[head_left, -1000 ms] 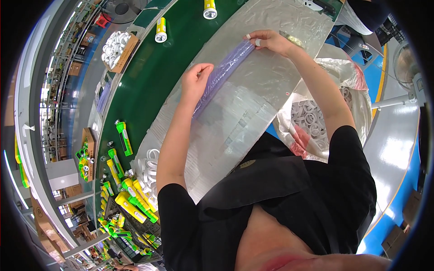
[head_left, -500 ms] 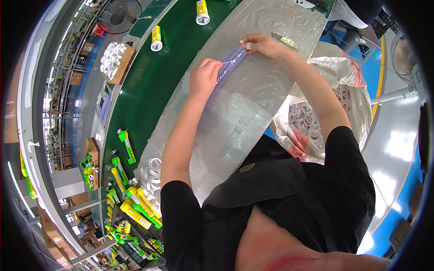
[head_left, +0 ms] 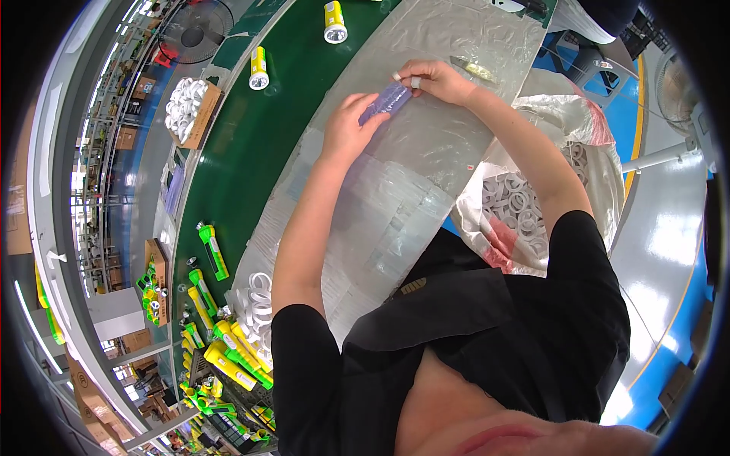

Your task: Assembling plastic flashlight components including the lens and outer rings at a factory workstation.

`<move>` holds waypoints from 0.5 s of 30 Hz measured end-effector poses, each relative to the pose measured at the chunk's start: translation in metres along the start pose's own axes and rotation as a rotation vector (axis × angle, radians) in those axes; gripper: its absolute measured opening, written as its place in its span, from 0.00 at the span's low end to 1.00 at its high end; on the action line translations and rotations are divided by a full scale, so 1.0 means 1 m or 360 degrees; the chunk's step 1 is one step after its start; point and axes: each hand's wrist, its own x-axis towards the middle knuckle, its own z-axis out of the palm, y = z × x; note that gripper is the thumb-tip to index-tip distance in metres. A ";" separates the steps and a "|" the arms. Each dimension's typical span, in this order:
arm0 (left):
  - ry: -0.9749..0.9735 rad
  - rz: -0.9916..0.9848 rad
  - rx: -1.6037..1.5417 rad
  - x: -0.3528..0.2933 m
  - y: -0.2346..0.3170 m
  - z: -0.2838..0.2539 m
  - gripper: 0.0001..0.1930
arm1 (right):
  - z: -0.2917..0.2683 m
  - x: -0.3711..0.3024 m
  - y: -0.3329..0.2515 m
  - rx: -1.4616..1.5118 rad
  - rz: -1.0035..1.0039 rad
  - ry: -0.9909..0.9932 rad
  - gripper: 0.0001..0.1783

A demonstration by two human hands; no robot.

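A strip of translucent purple plastic film (head_left: 389, 102) is held just above the plastic-covered worktop (head_left: 403, 167). My left hand (head_left: 350, 131) is closed round its near part, with the thumb across the top. At the far end my right hand (head_left: 441, 80) pinches its edge; white wraps show on two of its fingertips. Whether the film is one sheet or several layers, I cannot tell. Beyond my hands, a yellow-and-white flashlight (head_left: 334, 23) and another flashlight (head_left: 259, 68) lie on the green conveyor belt (head_left: 251, 144).
White rings (head_left: 255, 296) lie by my left elbow, beside a pile of yellow and green flashlights (head_left: 228, 357). A sack of white rings (head_left: 513, 201) stands at the right. Across the belt sits a cardboard box (head_left: 204, 118) of white parts. A fan (head_left: 196, 34) stands far left.
My left hand has shifted slightly up toward the right hand, its thumb now laid over the film. Less of the purple strip shows. The right hand stays at the far end.
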 end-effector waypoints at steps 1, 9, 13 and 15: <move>-0.0013 -0.0008 -0.0036 0.001 -0.001 0.000 0.20 | -0.004 0.002 0.001 -0.0095 -0.0044 -0.0112 0.13; -0.0052 -0.0117 -0.0137 0.001 0.002 -0.005 0.19 | -0.003 0.023 -0.016 -0.0762 -0.0254 -0.0195 0.10; -0.0041 -0.0096 -0.0176 0.001 0.000 -0.001 0.20 | 0.009 0.028 -0.001 -0.0457 -0.0095 0.0005 0.13; -0.0039 -0.0136 -0.0195 0.002 0.000 -0.003 0.21 | 0.004 0.026 -0.008 -0.0251 0.0095 -0.0098 0.13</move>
